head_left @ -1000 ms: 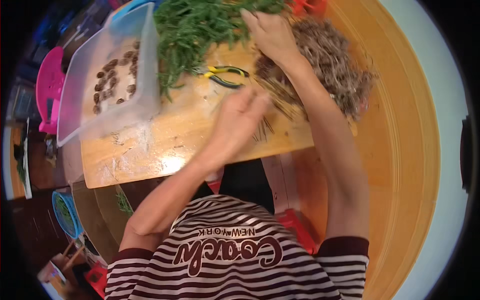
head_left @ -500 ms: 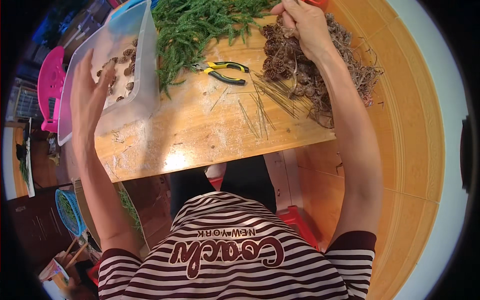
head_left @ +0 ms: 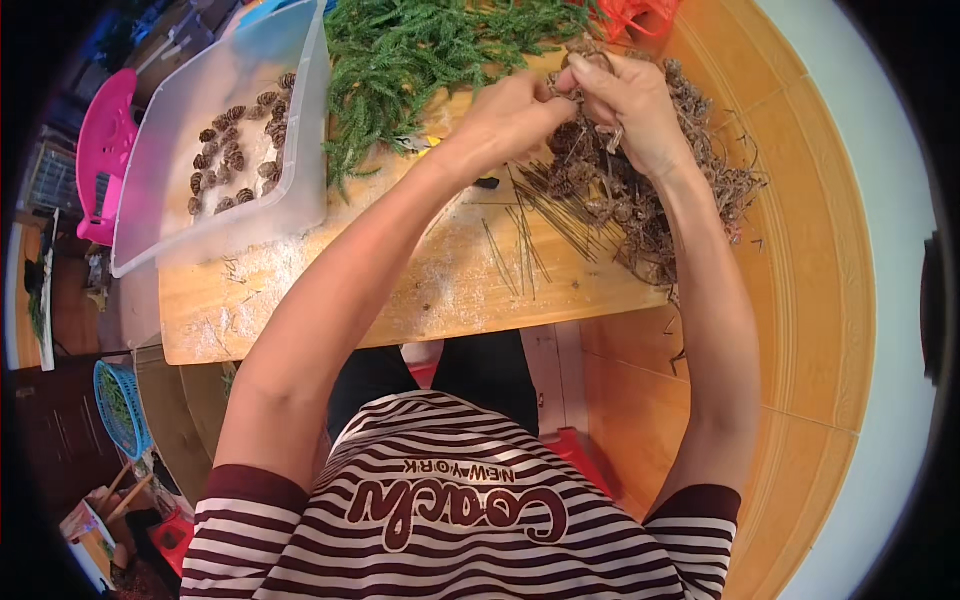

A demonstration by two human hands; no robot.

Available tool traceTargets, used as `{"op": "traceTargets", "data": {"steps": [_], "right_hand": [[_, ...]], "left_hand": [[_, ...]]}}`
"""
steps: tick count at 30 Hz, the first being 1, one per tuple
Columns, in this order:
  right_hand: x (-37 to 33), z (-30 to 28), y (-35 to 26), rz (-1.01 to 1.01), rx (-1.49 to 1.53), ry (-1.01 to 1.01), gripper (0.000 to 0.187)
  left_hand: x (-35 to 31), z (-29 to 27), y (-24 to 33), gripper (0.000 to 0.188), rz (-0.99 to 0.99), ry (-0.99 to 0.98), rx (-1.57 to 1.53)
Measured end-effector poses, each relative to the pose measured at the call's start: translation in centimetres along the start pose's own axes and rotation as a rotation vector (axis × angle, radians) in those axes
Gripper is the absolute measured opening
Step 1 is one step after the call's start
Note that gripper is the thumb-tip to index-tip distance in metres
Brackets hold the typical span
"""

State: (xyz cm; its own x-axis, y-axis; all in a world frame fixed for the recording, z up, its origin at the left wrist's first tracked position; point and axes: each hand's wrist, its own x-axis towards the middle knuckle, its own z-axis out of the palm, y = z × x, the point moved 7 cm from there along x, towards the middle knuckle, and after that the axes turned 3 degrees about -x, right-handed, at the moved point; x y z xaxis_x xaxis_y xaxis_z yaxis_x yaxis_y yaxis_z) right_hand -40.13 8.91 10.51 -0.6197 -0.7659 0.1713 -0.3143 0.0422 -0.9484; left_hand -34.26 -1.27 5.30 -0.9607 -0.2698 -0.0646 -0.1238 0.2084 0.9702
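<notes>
Moved from the tub, the left hand (head_left: pixel 510 112) now meets the right hand (head_left: pixel 630 100) above the table (head_left: pixel 400 300). Both sets of fingers pinch together on a small brown cone (head_left: pixel 582 62) over the dry twig pile (head_left: pixel 650 200). Thin wires (head_left: pixel 520 240) lie just below. Green sprigs (head_left: pixel 420 60) and a clear tub (head_left: pixel 220 150) of cones sit left.

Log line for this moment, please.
left hand: pinching small cone | right hand: gripping same cone | below: dried twig pile | board: loose wires | left: clear bin
</notes>
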Motion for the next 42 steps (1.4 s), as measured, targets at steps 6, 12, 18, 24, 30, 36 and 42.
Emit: {"op": "traceTargets", "data": {"steps": [6, 12, 18, 24, 30, 36, 42], "right_hand": [[-0.2, -0.4, -0.2, -0.037, -0.023, -0.045, 0.029], [-0.9, -0.5, -0.9, -0.057, -0.227, -0.027, 0.026], [-1.4, -1.7, -1.5, -0.145, -0.369, 0.009, 0.026], [-1.7, -2.5, -1.5, -0.073, -0.458, 0.042, 0.033], [-2.1, -2.4, -2.1, -0.190, -0.926, -0.048, 0.050], [-2.0, -1.4, -1.1, -0.082, -1.118, -0.318, 0.061], [-0.5, -0.3, -0.3, -0.020, -1.087, -0.318, 0.052]], "left_hand": [[0.6, 3.0, -0.9, 0.037, -0.205, -0.249, 0.028], [1.3, 3.3, -2.4, 0.031, -0.173, -0.252, 0.010], [0.6, 1.9, -1.1, 0.030, -0.120, -0.254, 0.001], [0.2, 1.3, -0.4, 0.032, -0.125, -0.275, 0.142], [0.0, 1.0, -0.6, 0.030, -0.165, -0.269, 0.026], [-0.5, 1.7, -0.5, 0.028, -0.205, -0.327, -0.070], [-0.4, 1.6, -0.1, 0.028, -0.141, -0.270, 0.002]]}}
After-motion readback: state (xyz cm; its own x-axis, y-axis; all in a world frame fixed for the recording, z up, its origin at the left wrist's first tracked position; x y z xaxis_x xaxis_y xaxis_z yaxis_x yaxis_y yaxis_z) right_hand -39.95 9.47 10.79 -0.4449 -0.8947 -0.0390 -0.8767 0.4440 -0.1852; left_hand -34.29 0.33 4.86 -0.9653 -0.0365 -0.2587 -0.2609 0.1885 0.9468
